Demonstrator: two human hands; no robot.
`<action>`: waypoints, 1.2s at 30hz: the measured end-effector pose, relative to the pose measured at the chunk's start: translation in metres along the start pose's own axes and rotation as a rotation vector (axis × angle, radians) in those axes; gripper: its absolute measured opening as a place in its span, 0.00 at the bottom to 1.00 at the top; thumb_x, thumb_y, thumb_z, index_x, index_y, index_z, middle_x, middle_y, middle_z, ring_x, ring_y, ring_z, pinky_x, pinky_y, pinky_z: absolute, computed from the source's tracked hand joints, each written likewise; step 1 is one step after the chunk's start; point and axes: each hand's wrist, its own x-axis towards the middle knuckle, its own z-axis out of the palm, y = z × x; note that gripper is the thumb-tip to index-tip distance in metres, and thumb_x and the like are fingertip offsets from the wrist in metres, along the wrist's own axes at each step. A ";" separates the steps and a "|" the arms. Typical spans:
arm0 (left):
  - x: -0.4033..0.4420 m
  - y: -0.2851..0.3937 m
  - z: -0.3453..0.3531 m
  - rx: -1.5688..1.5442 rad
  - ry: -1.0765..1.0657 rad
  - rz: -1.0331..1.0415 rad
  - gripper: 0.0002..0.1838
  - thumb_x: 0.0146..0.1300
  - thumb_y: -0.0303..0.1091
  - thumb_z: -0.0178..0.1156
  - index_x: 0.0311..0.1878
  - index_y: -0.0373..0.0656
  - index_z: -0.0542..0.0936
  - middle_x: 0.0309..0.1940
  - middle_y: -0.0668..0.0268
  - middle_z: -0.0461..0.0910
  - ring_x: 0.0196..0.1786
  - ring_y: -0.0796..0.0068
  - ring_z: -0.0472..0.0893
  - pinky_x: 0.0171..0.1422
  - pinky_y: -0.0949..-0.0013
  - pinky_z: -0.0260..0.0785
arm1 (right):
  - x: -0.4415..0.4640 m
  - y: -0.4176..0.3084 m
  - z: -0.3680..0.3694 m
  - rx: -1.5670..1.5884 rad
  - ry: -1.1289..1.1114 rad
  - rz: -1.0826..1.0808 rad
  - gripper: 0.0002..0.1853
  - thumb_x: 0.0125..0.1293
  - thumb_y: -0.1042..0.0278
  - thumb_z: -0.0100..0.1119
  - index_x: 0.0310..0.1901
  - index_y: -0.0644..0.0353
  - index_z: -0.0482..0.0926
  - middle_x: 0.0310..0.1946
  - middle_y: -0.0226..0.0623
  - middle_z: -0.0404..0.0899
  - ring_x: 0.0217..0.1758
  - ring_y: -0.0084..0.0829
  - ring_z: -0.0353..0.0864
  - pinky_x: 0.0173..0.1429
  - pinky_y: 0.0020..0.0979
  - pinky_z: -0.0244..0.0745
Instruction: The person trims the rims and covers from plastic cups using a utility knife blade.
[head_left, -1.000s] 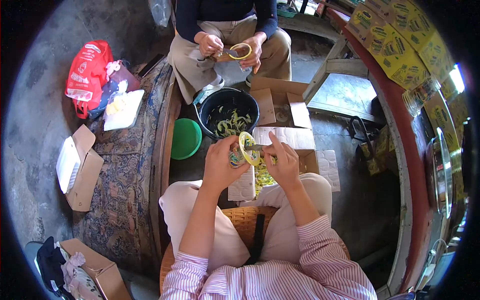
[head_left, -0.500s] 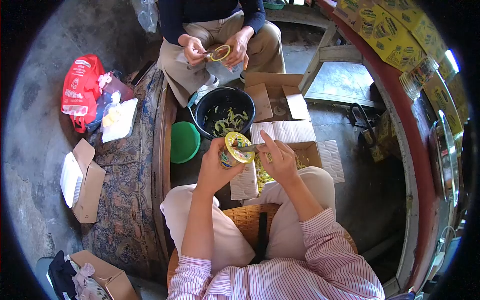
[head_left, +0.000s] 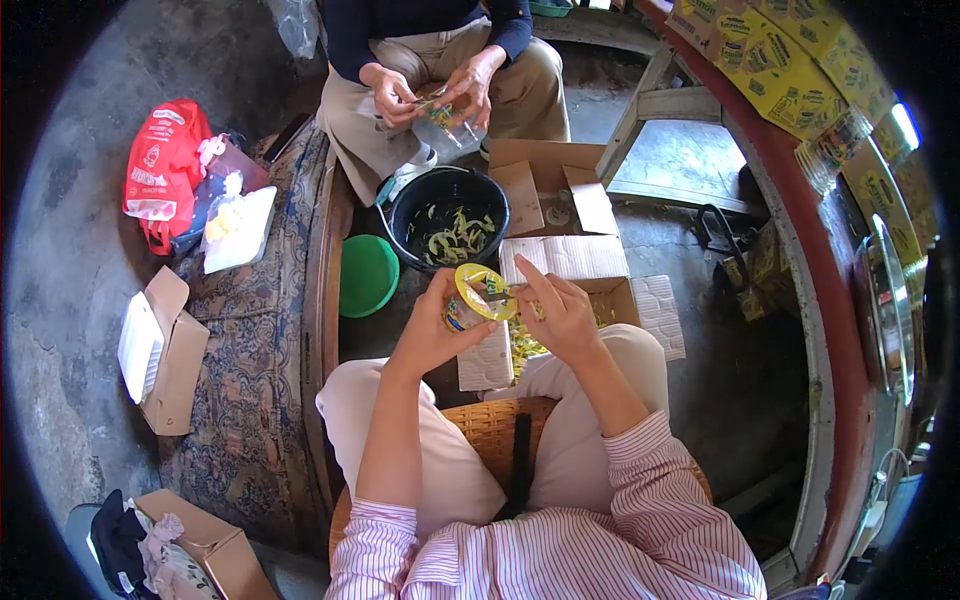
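Observation:
My left hand (head_left: pixel 428 328) is wrapped round a clear plastic cup (head_left: pixel 459 316) with a yellow rim, tilted toward me. The middle of its top looks open, with a ring of yellow film round the edge. In my right hand (head_left: pixel 562 318) is a knife (head_left: pixel 497 296), its blade across the cup's mouth and my index finger stretched along it. Below the hands, a cardboard box (head_left: pixel 606 298) holds many yellow-green strips. Beyond the cup stands a black bucket (head_left: pixel 403 262) with more curled strips inside.
Opposite me, a seated person's hands (head_left: pixel 462 92) work on another plastic cup (head_left: pixel 440 118). Nearby are a green basin (head_left: pixel 366 278) and a second open carton (head_left: pixel 545 152). A patterned couch (head_left: pixel 245 400) is on the left, a wooden frame (head_left: pixel 690 104) on the right.
The printed film that covered most of my cup's top now shows an opening inside the yellow rim. Across from me, the other person's cup has tilted, its open mouth no longer facing me.

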 end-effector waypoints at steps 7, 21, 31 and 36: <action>-0.006 0.001 -0.004 -0.139 -0.012 -0.017 0.30 0.40 0.26 0.70 0.47 0.40 0.67 0.42 0.64 0.75 0.49 0.76 0.74 0.56 0.71 0.63 | 0.003 -0.005 -0.017 -0.044 -0.018 -0.031 0.28 0.46 0.83 0.58 0.53 0.67 0.69 0.20 0.34 0.75 0.23 0.30 0.75 0.26 0.29 0.73; -0.007 0.010 0.007 -0.154 -0.103 -0.036 0.26 0.43 0.28 0.69 0.46 0.42 0.68 0.39 0.68 0.74 0.46 0.80 0.71 0.53 0.72 0.62 | -0.001 -0.007 -0.022 -0.079 -0.027 -0.104 0.27 0.46 0.83 0.59 0.53 0.67 0.70 0.19 0.33 0.73 0.20 0.28 0.73 0.24 0.29 0.71; -0.007 0.010 0.010 -0.323 -0.240 -0.126 0.27 0.46 0.28 0.68 0.50 0.42 0.68 0.43 0.70 0.72 0.47 0.80 0.70 0.53 0.72 0.63 | -0.001 -0.001 -0.029 -0.077 -0.089 -0.227 0.28 0.46 0.80 0.57 0.54 0.68 0.69 0.21 0.34 0.72 0.21 0.28 0.73 0.24 0.29 0.71; -0.013 0.007 0.011 -0.515 -0.313 -0.230 0.29 0.48 0.27 0.66 0.55 0.42 0.66 0.45 0.69 0.71 0.46 0.80 0.71 0.51 0.73 0.66 | 0.001 -0.002 -0.034 -0.106 -0.142 -0.234 0.30 0.43 0.78 0.56 0.54 0.69 0.69 0.20 0.33 0.69 0.21 0.28 0.72 0.25 0.28 0.71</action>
